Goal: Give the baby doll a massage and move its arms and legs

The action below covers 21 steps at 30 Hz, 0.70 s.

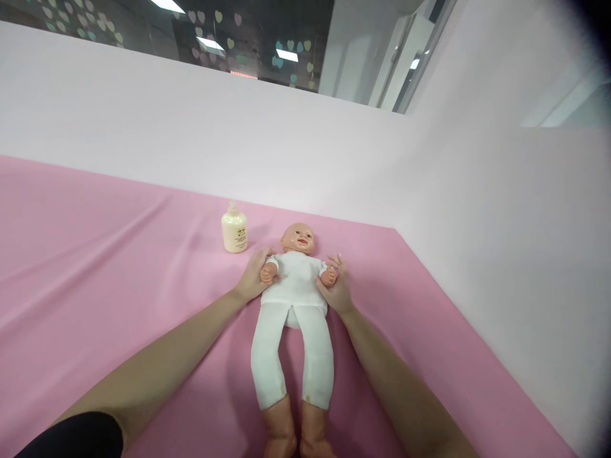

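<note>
A baby doll [298, 277] in a white cloth top and white trousers lies face up on the pink surface, its bare feet toward me. My left hand [254, 275] is closed around the doll's arm at the left, with the small doll hand showing in front of my palm and my thumb against the top. On the opposite side my right hand [338, 291] grips the doll's other arm, thumb in front and fingers behind. The undersides of both holds are hidden.
A cream pump bottle [234, 230] with a printed label stands left of the doll's head. Pink sheeting [119, 267], slightly wrinkled, covers the surface. White walls [191, 149] border it at the back and right, with a window [258, 38] above.
</note>
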Tool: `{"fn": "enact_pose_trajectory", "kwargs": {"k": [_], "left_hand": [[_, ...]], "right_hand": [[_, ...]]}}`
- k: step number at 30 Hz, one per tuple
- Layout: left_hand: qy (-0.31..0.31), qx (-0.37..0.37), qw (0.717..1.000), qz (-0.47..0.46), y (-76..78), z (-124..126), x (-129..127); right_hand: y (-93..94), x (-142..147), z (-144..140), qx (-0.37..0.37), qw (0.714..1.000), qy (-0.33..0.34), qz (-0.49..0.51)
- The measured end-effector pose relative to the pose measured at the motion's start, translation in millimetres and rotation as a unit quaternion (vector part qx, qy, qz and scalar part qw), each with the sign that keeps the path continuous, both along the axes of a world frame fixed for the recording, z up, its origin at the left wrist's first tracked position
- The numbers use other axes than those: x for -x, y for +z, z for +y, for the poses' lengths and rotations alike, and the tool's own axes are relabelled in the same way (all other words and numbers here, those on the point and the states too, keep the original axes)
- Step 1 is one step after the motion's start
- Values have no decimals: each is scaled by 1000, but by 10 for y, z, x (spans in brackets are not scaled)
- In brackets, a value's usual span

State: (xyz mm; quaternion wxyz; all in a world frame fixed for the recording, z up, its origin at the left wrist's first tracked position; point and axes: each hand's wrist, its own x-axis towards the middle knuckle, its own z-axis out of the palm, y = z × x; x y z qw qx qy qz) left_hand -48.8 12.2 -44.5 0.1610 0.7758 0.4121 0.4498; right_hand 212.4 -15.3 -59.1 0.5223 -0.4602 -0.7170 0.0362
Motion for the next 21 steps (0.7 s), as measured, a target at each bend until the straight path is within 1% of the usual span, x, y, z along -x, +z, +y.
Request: {"fn": "enact_pose_trajectory", "kwargs": {"k": [2, 6, 8, 10, 14, 19, 21], "left_hand": [[10, -6, 1000, -1, -10, 13, -13], [31, -15, 999, 3, -3, 51, -37], [42, -7, 999, -1, 1, 71, -42], [54, 7, 999, -3, -10, 91, -38], [60, 22, 998, 23, -86, 145, -16], [104, 60, 990, 77, -188, 202, 11], [105, 61, 989, 78, -192, 206, 22]], "right_hand": [[-5, -2, 16, 15, 1000, -10, 1], [-8, -10, 77, 43, 998, -51, 14], [-20, -25, 108, 58, 996, -66, 16], [-48, -50, 137, 75, 994, -80, -3], [-122, -109, 186, 85, 992, -79, -51], [-126, -137, 192, 99, 989, -99, -45], [-108, -138, 184, 118, 987, -102, -46]]}}
